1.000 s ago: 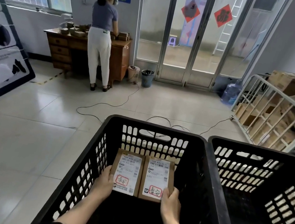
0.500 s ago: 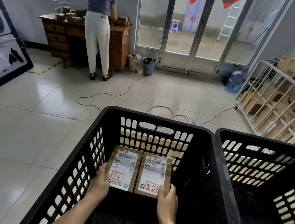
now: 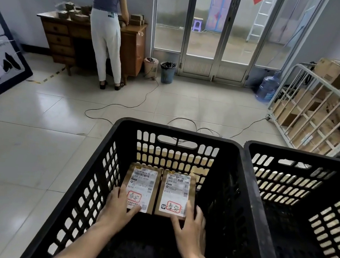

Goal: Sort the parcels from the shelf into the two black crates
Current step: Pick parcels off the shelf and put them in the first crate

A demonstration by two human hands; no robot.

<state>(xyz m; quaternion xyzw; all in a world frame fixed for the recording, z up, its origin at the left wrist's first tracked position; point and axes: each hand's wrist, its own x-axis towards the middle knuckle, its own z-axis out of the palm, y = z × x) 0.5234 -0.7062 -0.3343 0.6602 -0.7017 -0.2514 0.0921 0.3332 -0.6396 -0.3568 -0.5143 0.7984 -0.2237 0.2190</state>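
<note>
With left hand (image 3: 119, 207), grips near-left corner of left parcel (image 3: 141, 182): thumb on top across the label, fingers curled down the left side. With right hand (image 3: 192, 227), grips near-right corner of right parcel (image 3: 177, 189) likewise, thumb at the near edge, a finger laid up the right side.

Head view, the only one: holds both parcels side by side, touching along their inner long edges, labels up, low inside left crate (image 3: 177, 130) and close to its far wall. Cannot tell whether the undersides touch the crate floor. Keeps long axes running near to far, so the short near ends face the wrists and the far ends point at the far wall. Sets the pair straight ahead of the hands, not off to a side: left hand nearer the left one, right hand nearer the right one, no crossing.

Judging by this, calls for a short drop, then letting go and drawing both hands back toward the near side, along the long axes. Has right crate (image 3: 295, 152) just beside on the right, rims close together. Shows no shelf. Shows a person (image 3: 106, 17) at a desk (image 3: 132, 41) far left, and a cart (image 3: 316, 108) of cartons far right.
</note>
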